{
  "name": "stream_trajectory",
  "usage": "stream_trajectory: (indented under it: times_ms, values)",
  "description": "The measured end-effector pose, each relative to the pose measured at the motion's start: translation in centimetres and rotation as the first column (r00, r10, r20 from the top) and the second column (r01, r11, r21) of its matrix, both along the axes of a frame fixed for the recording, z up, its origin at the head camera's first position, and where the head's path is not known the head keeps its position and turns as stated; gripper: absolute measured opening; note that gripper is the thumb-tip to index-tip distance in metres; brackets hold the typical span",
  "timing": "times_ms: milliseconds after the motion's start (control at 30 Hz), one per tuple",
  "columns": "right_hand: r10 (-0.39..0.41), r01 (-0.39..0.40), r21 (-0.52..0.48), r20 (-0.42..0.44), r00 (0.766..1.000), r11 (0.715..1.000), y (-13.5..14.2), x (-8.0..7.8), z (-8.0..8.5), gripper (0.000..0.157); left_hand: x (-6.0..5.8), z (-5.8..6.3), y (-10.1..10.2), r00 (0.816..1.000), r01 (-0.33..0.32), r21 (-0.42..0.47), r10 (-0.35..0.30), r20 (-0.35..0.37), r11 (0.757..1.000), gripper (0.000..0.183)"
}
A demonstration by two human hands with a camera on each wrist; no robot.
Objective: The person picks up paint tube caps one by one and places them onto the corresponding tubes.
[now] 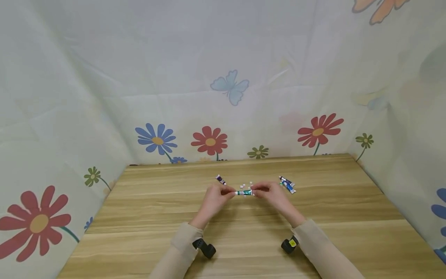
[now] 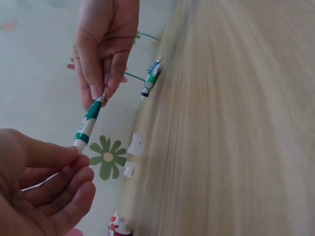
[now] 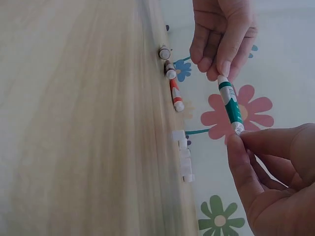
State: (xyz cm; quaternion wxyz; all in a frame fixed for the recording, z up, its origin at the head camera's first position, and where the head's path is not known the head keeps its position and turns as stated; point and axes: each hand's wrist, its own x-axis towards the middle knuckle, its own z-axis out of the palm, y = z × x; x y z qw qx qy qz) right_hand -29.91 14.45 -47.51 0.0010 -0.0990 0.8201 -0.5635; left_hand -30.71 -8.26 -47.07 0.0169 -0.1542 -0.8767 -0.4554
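Between the two hands, raised over the wooden table, is a green-and-white paint tube [image 1: 245, 192]. My left hand [image 1: 216, 197] pinches its white cap end between thumb and forefinger, as the left wrist view shows on the tube [image 2: 81, 138]. At the other end, my right hand [image 1: 273, 193] pinches the flat crimped tail, seen close up on the tube [image 3: 237, 127]. The remaining fingers of both hands are loosely bent. Small white caps [image 1: 242, 186] lie on the table just beyond the tube.
A dark purple tube [image 1: 221, 179] lies left of the caps. To the right, blue tubes [image 1: 289, 186] lie close together. An orange-red tube [image 3: 175, 96] rests near other tubes in the right wrist view. A flower-printed cloth [image 1: 230, 116] hangs behind the table [image 1: 244, 252].
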Motion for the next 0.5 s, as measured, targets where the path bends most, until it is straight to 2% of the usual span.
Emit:
stream_trajectory:
  times_ms: [300, 500]
  values:
    - [0.039, -0.040, 0.034, 0.010, 0.999, 0.999, 0.3, -0.2, -1.3, 0.016, 0.0, -1.0, -0.2, 0.999, 0.050, -0.067, -0.051, -0.015, 0.997, 0.006]
    - [0.025, -0.029, 0.078, 0.045, 0.999, 0.997, 0.1, -0.5, -1.5, 0.013, -0.3, -1.3, -0.2, 0.996, 0.073, -0.085, -0.076, -0.038, 0.994, 0.005]
